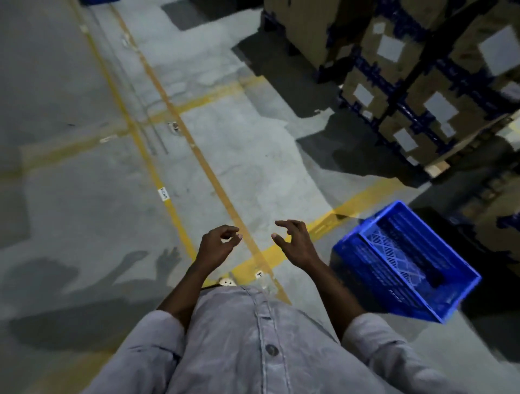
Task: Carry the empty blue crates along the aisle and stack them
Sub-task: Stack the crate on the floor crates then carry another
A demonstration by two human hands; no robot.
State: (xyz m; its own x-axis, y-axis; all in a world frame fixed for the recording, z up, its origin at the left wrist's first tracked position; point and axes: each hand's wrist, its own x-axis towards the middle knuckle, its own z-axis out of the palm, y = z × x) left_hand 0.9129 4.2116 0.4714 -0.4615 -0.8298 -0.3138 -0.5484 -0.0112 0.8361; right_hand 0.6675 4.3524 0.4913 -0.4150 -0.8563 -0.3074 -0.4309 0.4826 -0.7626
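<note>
Left hand [218,244] and right hand [295,241] are loosely curled in front of the body, holding nothing. One blue crate [405,261], apparently empty, sits on the floor [253,146] to the right, untouched. No stack in view, so carrying and stacking look still to do. Stacked cartons [408,84] beyond.

One blue perforated plastic crate [405,261] is counted at four o'clock, one left hand [216,243] and one right hand [297,243] at six, and at least six brown cardboard boxes [422,91] at two.

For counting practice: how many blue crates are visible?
1: the blue crate, tilted, to the right of the right hand. A blue sliver at the top edge may be another.
</note>
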